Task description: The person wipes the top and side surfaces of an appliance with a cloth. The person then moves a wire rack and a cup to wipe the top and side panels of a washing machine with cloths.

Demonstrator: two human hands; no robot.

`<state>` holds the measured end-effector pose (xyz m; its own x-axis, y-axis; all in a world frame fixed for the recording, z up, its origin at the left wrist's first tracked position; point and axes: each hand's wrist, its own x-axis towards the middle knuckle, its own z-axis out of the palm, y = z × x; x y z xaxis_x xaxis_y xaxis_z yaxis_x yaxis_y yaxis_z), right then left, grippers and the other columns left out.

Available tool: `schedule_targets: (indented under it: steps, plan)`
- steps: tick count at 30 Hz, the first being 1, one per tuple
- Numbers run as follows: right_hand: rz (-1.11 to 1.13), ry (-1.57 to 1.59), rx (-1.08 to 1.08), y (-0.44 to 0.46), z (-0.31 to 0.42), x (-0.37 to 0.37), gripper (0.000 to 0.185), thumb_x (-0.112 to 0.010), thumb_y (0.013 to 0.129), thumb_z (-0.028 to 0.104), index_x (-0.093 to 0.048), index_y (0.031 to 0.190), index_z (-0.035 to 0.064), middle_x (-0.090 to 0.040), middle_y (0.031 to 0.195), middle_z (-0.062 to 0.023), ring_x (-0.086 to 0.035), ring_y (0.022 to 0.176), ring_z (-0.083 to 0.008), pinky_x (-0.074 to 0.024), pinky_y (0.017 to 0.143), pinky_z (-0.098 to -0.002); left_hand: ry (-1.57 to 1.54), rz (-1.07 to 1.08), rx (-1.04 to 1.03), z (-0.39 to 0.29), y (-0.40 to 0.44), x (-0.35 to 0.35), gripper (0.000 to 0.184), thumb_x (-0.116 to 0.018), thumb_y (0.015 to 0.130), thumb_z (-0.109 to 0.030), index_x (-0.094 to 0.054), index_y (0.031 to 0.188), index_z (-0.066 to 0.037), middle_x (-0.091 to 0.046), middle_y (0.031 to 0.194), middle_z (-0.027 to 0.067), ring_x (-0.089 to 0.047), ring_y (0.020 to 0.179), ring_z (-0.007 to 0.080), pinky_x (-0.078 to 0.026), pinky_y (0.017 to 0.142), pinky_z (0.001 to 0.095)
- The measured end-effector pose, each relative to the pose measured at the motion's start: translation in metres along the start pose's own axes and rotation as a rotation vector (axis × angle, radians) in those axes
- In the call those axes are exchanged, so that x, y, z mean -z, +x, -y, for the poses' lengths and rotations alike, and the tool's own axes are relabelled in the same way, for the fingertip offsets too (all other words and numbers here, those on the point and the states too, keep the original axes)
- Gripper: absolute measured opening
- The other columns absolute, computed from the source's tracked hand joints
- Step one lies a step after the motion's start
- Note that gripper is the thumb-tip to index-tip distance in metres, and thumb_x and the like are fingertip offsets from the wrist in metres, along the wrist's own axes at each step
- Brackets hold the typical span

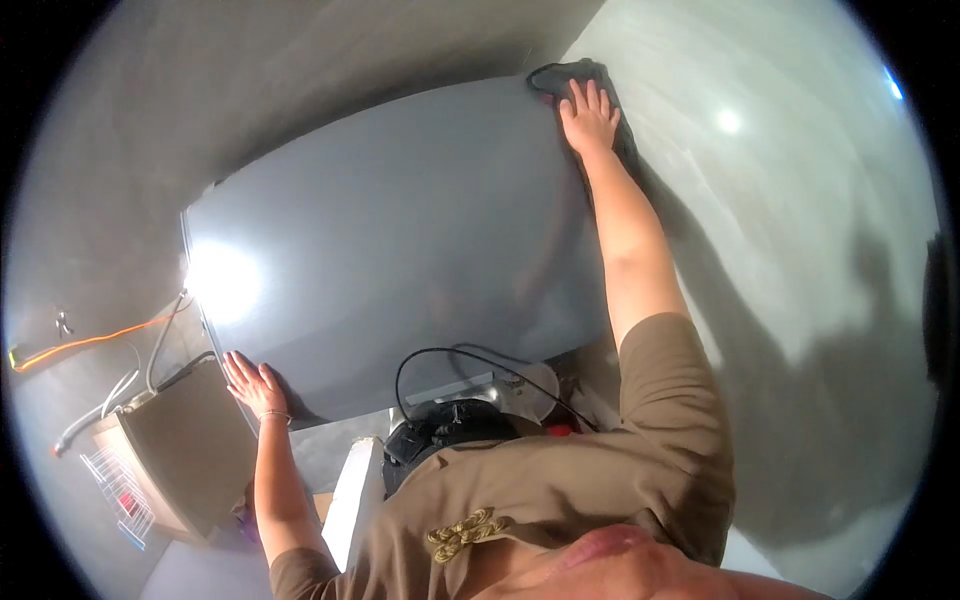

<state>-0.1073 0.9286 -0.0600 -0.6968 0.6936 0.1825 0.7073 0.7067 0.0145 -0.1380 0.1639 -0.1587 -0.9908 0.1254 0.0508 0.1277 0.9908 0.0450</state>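
Observation:
A large, glossy grey panel fills the middle of the view, with a bright light reflected near its left edge. My left hand lies flat on the panel's lower left edge, fingers stretched out. At the far right corner, my right hand rests with spread fingers by a crumpled black item that looks like cloth or a bag. Its exact kind cannot be made out. Neither hand has its fingers wrapped round anything.
Grey walls rise close behind and to the right of the panel. A brown cabinet with a white wire rack stands at left, near an orange cable and a grey hose. A black cable loops near my waist.

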Motion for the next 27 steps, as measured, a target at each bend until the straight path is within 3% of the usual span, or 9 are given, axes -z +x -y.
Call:
schedule_targets:
  steps: [10,12,16,20,27]
  plan:
    - [0.085,0.005,-0.086,0.014,0.027,0.001,0.059,-0.027,0.097,0.052,-0.022,0.152,0.0330,-0.010,0.161,-0.0005,-0.009,0.148,-0.0274,-0.0046,0.116,-0.0594,0.012,0.012,0.006,0.001,0.000,-0.001,0.068,-0.036,0.096,-0.040,-0.016,0.153,-0.010,-0.012,0.160,0.0088,-0.008,0.148,0.0276,-0.010,0.115,0.0578]
    - [0.091,-0.020,-0.011,0.007,0.041,0.001,0.059,-0.026,0.097,0.053,-0.021,0.152,0.0323,-0.010,0.161,-0.0004,-0.007,0.148,-0.0292,-0.0044,0.115,-0.0597,0.031,0.011,0.023,0.001,0.003,-0.003,0.064,-0.035,0.098,-0.038,-0.015,0.154,-0.014,-0.011,0.161,0.0074,-0.011,0.148,0.0277,-0.010,0.115,0.0581]
    - [0.090,-0.019,0.134,-0.021,0.066,-0.001,0.060,-0.026,0.097,0.054,-0.021,0.152,0.0319,-0.010,0.161,-0.0005,-0.006,0.148,-0.0296,-0.0037,0.115,-0.0594,0.008,0.023,0.022,0.000,0.004,-0.002,0.067,-0.038,0.096,-0.037,-0.016,0.153,-0.009,-0.011,0.160,0.0087,-0.008,0.148,0.0276,-0.010,0.115,0.0589]
    - [0.015,0.039,0.300,-0.063,0.094,0.002,0.059,-0.032,0.096,0.053,-0.030,0.150,0.0295,-0.018,0.160,-0.0033,-0.012,0.147,-0.0308,-0.0042,0.115,-0.0597,0.021,0.015,0.027,-0.004,0.006,0.001,0.067,-0.037,0.096,-0.038,-0.016,0.153,-0.009,-0.012,0.160,0.0086,-0.009,0.148,0.0277,-0.011,0.115,0.0588]
    - [-0.027,0.135,0.542,-0.170,0.149,0.012,0.057,-0.038,0.095,0.050,-0.034,0.148,0.0292,-0.021,0.159,-0.0042,-0.015,0.146,-0.0316,-0.0042,0.115,-0.0597,0.024,0.034,0.054,-0.007,0.006,0.005,0.066,-0.038,0.097,-0.037,-0.016,0.153,-0.010,-0.013,0.160,0.0079,-0.009,0.148,0.0274,-0.012,0.115,0.0581]
